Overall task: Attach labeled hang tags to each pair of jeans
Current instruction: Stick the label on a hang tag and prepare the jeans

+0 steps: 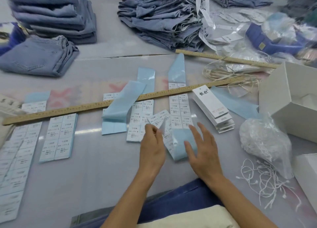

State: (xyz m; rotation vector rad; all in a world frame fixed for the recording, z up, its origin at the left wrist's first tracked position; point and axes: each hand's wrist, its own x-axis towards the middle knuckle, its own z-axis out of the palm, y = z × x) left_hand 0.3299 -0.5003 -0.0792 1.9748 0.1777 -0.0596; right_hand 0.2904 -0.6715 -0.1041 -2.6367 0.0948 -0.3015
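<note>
The left hand (pixel 151 147) pinches a small white printed label (pixel 158 119) lifted off a glossy blue-backed sheet (pixel 181 146). The right hand (pixel 202 150) rests on that curling sheet, fingers spread and straight. Just beyond, a fanned stack of stiff white hang tags (pixel 212 106) lies beside a long wooden ruler (pixel 120 102). Folded denim jeans (pixel 51 13) are piled at the table's (pixel 103 167) far edge. A crinkled plastic bag of white strings (pixel 262 138) sits right.

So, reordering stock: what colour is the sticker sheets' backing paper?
Light blue backing paper, clearest in the head view.
</note>
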